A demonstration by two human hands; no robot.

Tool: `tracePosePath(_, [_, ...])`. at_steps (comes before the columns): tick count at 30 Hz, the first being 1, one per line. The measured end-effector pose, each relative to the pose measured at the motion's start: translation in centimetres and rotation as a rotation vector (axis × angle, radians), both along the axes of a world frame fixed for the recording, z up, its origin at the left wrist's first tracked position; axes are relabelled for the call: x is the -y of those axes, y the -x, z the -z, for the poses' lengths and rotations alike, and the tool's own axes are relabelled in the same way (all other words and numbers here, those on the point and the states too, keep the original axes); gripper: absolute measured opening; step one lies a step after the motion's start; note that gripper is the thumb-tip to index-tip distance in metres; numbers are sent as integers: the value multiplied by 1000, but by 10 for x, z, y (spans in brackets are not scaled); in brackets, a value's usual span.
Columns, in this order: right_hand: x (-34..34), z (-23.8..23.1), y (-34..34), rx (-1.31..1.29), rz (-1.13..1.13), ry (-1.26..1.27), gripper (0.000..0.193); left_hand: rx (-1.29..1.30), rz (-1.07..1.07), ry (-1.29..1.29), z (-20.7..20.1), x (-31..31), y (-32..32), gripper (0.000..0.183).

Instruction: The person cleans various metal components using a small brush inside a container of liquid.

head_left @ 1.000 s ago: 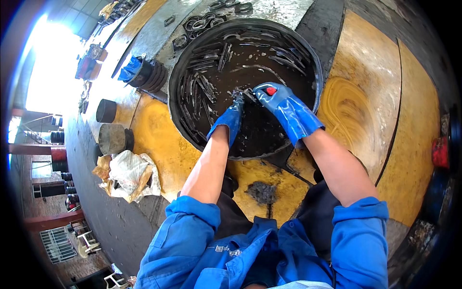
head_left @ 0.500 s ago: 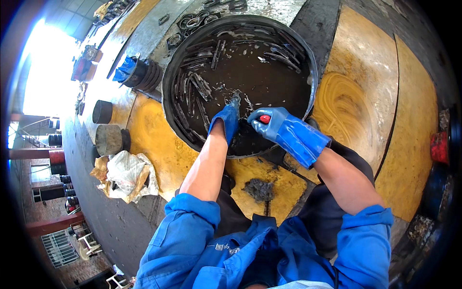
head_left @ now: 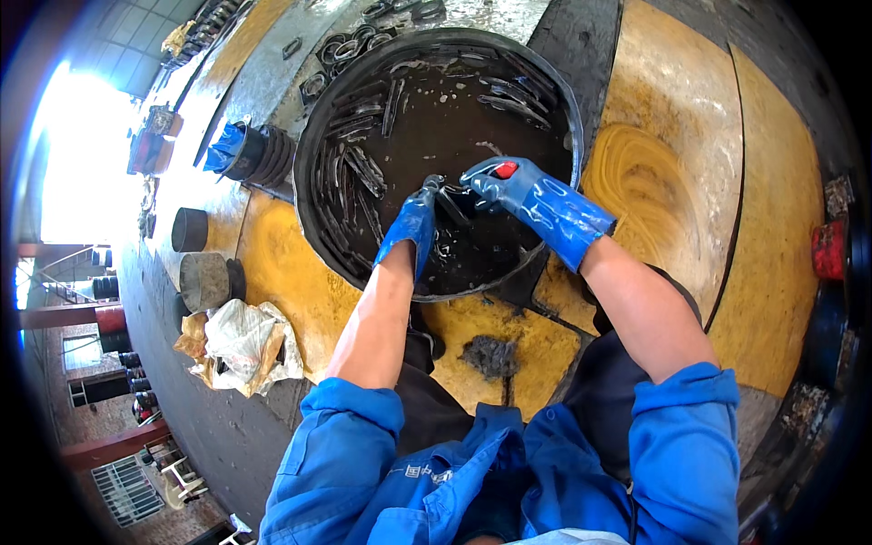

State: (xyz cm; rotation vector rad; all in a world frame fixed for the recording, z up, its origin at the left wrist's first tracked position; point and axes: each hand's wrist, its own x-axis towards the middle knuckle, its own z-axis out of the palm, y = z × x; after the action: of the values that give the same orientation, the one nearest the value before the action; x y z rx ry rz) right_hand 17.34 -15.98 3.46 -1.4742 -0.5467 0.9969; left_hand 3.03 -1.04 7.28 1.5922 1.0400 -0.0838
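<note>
In front of me stands a wide round tub [head_left: 579, 136] of dark liquid. My left hand [head_left: 411, 227], in a wet blue rubber glove, pinches the end of a dark, glossy strip [head_left: 454, 209] above the liquid. My right hand [head_left: 536, 195], gloved the same way, is closed around a tool with a red handle [head_left: 506, 170]; its working end is hidden by the fingers and cannot be made out. Both hands are close together over the tub's near half. More dark strips [head_left: 365, 171] lie partly sunk along the left side, and others [head_left: 513, 98] at the far right.
Several dark rings [head_left: 345, 50] lie beyond the tub. Left of it are a dark bucket with blue material [head_left: 245, 153], short cylinders [head_left: 204, 280] and a crumpled white bag [head_left: 243, 336]. A grey fibrous clump [head_left: 490, 356] rests on the yellow floor sheet [head_left: 545, 363] before me.
My left hand has come up from the liquid, and a dark strip now shows at its fingers. My right hand has moved slightly up, still gripping the red-handled tool.
</note>
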Motion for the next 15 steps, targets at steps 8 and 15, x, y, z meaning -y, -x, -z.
tracePosePath(8, [-5,-32,-22,-95,156,39,26,263,-89,152,-12,-11,20,51])
tracePosePath(15, [9,-38,-37,-385,402,21,27,146,-187,-107,-53,2,20,53])
